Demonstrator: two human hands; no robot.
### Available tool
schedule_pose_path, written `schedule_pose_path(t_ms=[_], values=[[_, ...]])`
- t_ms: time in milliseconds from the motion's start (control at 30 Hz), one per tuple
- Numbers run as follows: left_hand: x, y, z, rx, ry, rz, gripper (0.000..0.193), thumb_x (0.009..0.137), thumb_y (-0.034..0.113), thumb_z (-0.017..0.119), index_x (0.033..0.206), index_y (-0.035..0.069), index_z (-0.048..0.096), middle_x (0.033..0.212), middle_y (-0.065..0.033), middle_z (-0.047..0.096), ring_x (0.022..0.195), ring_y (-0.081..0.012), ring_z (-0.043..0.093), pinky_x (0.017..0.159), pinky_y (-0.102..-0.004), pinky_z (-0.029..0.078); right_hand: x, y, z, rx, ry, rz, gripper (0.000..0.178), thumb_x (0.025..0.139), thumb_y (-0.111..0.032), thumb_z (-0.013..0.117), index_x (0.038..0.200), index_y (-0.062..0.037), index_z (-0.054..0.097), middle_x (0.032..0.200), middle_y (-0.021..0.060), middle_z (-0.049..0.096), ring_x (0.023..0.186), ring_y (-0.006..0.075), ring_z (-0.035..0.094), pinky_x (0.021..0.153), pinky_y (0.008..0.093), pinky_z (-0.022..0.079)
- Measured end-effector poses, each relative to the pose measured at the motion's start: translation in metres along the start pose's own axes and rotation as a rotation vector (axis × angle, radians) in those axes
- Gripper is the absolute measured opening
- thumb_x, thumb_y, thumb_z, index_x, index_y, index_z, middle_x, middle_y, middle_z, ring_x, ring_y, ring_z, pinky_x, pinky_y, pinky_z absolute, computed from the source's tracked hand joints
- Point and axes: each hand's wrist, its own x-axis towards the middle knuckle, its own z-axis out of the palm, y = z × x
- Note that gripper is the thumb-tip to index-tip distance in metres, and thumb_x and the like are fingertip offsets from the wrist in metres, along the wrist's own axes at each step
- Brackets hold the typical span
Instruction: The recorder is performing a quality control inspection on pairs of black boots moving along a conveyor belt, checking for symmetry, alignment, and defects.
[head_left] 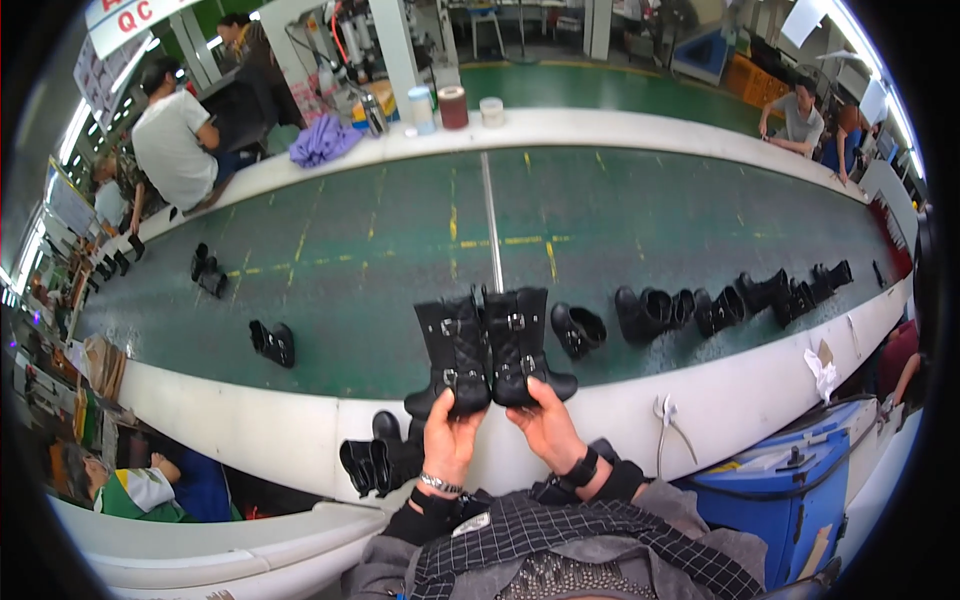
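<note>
Side by side in front of me I hold two black buckled boots, shafts pointing away and soles toward me. My left hand point(449, 437), with a metal watch band at the wrist, grips the left boot point(455, 345) at its foot, thumb on top. The right boot point(520, 345) is held the same way by my right hand point(545, 425), which has a black band at the wrist. Their inner sides nearly touch. Just right of them a single black boot point(578, 330) rests on the green belt. More black boots point(375, 462) stand beside my left forearm.
A green conveyor belt point(380, 220) with white edges runs across. Along its right part stand several black boots point(655, 315); another boot point(272, 342) lies left. Pliers point(668, 420) and crumpled paper point(822, 372) sit on the near edge. A blue cabinet point(770, 490) is at my right. People work around the belt.
</note>
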Motion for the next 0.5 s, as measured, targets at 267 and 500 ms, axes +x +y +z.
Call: schedule_pose_path(t_ms=[267,500], values=[[-0.0056,-0.0029,0.0031,-0.035,0.010,0.036,0.039,0.084,0.014,0.060,0.118,0.001,0.047,0.117,-0.0143,0.053,0.111,-0.0294,0.053,0.097,-0.0511,0.044,-0.0088,-0.0087,0.0086,-0.018,0.008,-0.023,0.026,0.085,-0.024,0.063,0.103,-0.0072,0.057,0.098,0.0059,0.059,0.086,0.0163,0.058,0.071,0.0300,0.055],[-0.0026,-0.0049,0.0051,-0.064,0.010,0.044,0.039,0.083,0.013,0.062,0.117,0.000,0.048,0.117,-0.0140,0.053,0.110,-0.0292,0.053,0.097,-0.0505,0.045,-0.0054,-0.0101,0.0066,-0.002,0.006,-0.025,0.027,0.084,-0.025,0.064,0.103,-0.0084,0.057,0.099,0.0054,0.059,0.088,0.0158,0.058,0.072,0.0303,0.055]])
